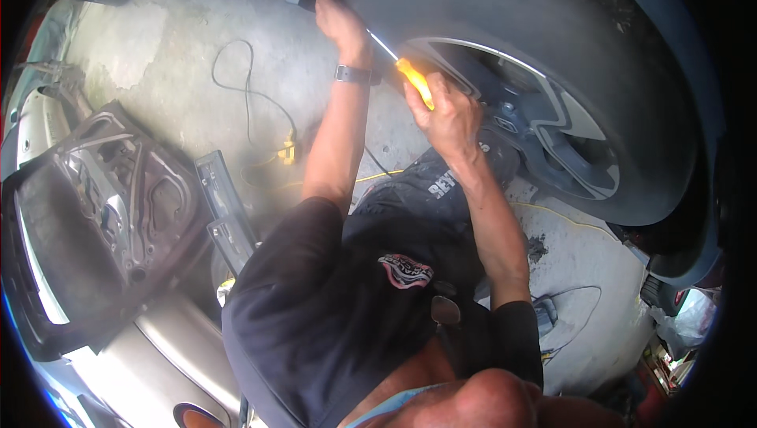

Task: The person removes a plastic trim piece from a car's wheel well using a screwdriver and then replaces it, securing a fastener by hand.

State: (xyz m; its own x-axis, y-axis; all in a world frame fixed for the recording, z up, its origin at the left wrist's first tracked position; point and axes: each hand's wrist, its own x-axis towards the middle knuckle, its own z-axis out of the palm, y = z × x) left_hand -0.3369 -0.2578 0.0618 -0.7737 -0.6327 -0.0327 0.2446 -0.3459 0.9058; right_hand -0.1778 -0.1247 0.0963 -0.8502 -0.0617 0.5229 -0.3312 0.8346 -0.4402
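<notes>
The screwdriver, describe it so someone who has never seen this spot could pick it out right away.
Find the big dark tyre filling the upper right. Just left of its silver wheel rim, the right hand grips the screwdriver, whose thin metal shaft slants up-left toward the left hand at the wheel arch. Its bright orange-yellow handle is the only vivid thing against the grey rubber and concrete.

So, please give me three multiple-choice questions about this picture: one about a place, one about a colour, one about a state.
1. Where is the left hand?
A. up at the dark trim beside the tyre
B. on the floor
C. on the removed door panel

2. What colour is the screwdriver handle?
A. blue
B. yellow-orange
C. black

3. The right hand is:
A. open and empty
B. closed on the screwdriver
C. resting flat on the wheel

Answers: 1 A, it reaches up next to the tyre; 2 B, the grip is bright yellow-orange; 3 B, its fingers wrap the handle.
</notes>
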